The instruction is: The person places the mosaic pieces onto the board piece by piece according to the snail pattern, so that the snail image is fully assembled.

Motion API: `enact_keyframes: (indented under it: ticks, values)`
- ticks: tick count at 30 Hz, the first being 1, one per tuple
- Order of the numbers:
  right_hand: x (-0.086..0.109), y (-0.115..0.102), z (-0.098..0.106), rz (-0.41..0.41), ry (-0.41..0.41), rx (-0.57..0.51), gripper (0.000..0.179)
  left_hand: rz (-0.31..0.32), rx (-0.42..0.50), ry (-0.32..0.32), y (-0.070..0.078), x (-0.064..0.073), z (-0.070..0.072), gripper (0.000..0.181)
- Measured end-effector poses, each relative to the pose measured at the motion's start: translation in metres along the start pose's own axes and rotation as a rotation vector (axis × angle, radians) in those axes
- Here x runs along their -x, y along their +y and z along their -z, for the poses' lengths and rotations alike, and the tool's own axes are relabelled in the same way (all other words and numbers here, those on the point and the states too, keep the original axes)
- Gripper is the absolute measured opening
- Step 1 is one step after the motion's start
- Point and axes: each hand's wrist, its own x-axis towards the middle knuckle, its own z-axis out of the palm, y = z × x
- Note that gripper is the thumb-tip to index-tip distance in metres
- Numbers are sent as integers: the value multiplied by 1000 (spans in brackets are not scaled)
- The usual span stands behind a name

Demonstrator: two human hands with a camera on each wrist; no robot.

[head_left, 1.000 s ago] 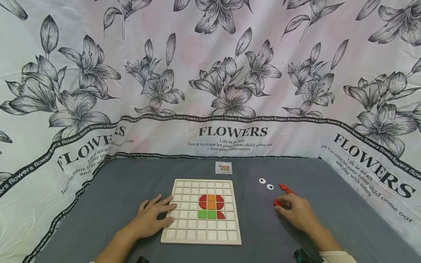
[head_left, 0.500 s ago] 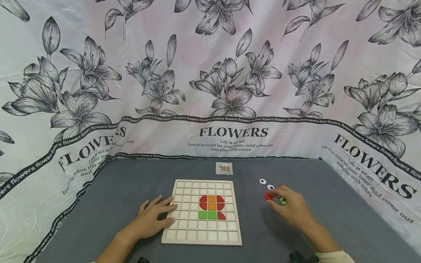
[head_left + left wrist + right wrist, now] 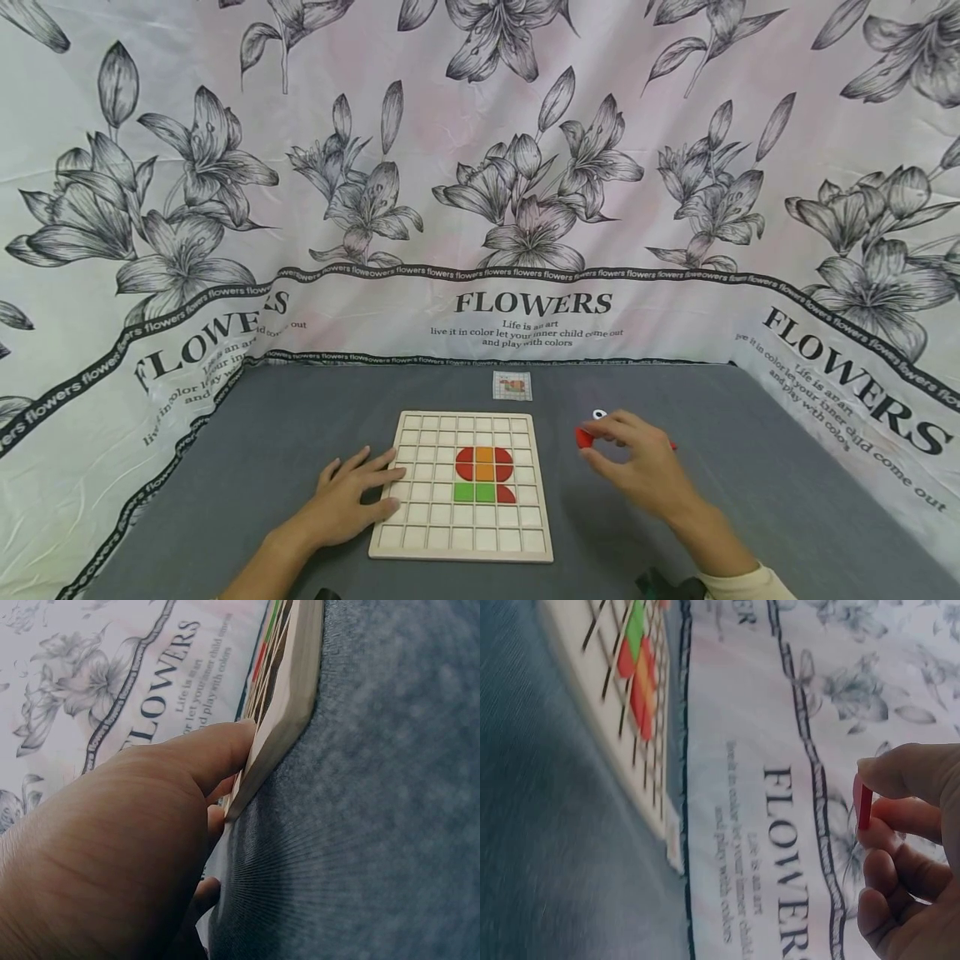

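My right hand (image 3: 643, 467) pinches a small red tile (image 3: 583, 438) between thumb and fingertips, above the cloth to the right of the board. Edge-on in the right wrist view, the red tile (image 3: 864, 804) looks thin and flat. On the left edge of the wooden grid board (image 3: 420, 542) rests my left hand (image 3: 348, 500), fingers spread and fairly straight; its thumb touches the rim in the left wrist view. Several red, orange and green tiles (image 3: 484, 472) fill cells right of the board's middle.
Behind the board lies a small picture card (image 3: 512, 386). A white disc with a black dot (image 3: 599, 414) shows just beyond my right hand. Part of a red piece (image 3: 672, 446) sticks out behind that hand, which hides other pieces. A flower-printed curtain (image 3: 525, 325) closes off the back.
My right hand has lifted the red tile and moved left with it toward the board, now covering one white disc and the green piece. The left hand stays in place.
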Motion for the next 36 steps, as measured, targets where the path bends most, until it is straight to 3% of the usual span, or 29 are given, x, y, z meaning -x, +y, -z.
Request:
enact_keyframes:
  ticks: [22,29,36]
  values:
    - [-25,-50,-51,200,-23,-234,29,3,3,2,2,1,0,52]
    - [-29,-62,-69,199,-43,-255,25,2,-3,2,1,0,0,52]
    - [-32,-70,-87,101,-113,-279,24,3,-6,-1,2,1,0,52]
